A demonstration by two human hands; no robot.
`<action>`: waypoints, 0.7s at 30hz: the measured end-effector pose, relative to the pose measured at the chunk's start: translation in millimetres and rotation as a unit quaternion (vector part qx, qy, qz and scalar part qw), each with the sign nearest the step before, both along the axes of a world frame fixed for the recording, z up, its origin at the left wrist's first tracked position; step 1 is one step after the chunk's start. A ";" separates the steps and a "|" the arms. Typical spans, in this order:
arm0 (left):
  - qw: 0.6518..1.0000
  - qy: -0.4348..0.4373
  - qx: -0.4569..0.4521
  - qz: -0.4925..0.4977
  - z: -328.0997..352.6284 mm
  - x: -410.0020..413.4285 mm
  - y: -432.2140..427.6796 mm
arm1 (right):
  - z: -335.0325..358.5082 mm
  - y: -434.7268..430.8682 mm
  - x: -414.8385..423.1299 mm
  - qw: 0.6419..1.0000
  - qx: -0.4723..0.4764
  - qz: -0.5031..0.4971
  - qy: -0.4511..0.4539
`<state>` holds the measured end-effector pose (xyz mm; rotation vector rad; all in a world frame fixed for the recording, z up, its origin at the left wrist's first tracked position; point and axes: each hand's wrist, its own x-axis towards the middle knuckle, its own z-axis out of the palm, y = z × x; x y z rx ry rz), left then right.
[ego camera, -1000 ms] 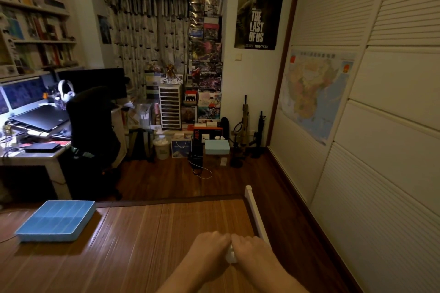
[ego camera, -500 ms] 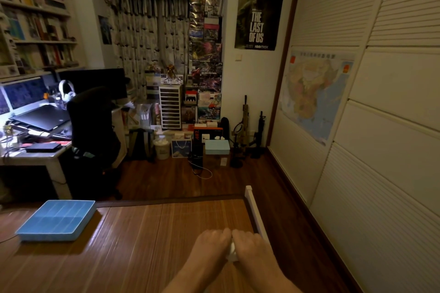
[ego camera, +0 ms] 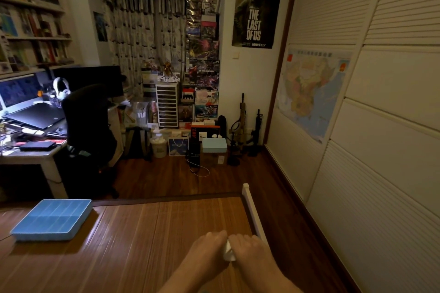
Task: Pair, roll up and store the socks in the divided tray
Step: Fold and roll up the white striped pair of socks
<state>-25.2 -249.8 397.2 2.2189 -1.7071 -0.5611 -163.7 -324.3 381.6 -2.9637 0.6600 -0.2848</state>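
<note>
Bed [ego camera: 133, 276] with brown slatted mat [ego camera: 147, 233], white rail [ego camera: 252, 209] along right edge. Blue divided tray [ego camera: 51, 220] sat on mat, far left. Near right, white sock [ego camera: 228, 251] lay gripped between left hand [ego camera: 206, 250] and right hand [ego camera: 250, 252].

Open mat [ego camera: 147, 240] stretch right of divided tray [ego camera: 42, 236], white rail [ego camera: 252, 214] along right edge

Glossy slatted bamboo mat [ego camera: 133, 245]; matt blue plastic tray [ego camera: 51, 221]; white cloth sock [ego camera: 228, 251].

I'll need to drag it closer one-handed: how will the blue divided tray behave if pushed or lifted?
The divided tray is low and wide, so it should hardly tip. It looks empty, so probably light. The mat shines, so it may slide easily.
</note>
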 end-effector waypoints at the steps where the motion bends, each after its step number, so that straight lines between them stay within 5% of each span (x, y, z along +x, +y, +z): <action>1: 1.000 0.015 -0.018 0.007 -2.9 1.2 2.0 | 0.8 0.5 -0.1 0.997 0.071 -0.038 0.005; 3: 0.993 0.096 -0.066 0.026 -10.3 6.8 7.4 | 6.1 1.0 -0.2 0.966 0.223 -0.129 -0.015; 5: 0.959 0.265 -0.078 0.063 -14.0 13.7 14.7 | 13.9 -1.1 -0.7 0.898 0.398 -0.184 -0.040; 8: 0.821 0.559 -0.042 0.109 -19.3 20.1 19.2 | 21.1 -4.4 -1.5 0.795 0.568 -0.199 -0.068; 10: 0.743 0.656 -0.033 0.131 -24.0 19.0 19.0 | 23.6 -2.3 -1.9 0.737 0.639 -0.203 -0.085; 13: 0.738 0.660 -0.065 0.124 -32.1 13.6 18.4 | 25.8 1.4 -1.2 0.651 0.726 -0.195 -0.103; 15: 0.740 0.658 -0.077 0.114 -33.5 9.0 17.1 | 26.8 3.0 -1.0 0.625 0.751 -0.181 -0.116; 18: 0.769 0.620 -0.101 0.120 -27.4 1.1 15.2 | 28.0 5.8 -2.2 0.624 0.749 -0.176 -0.137; 21: 0.784 0.597 -0.120 0.117 -20.8 -6.3 13.0 | 27.4 9.6 -2.7 0.666 0.709 -0.180 -0.147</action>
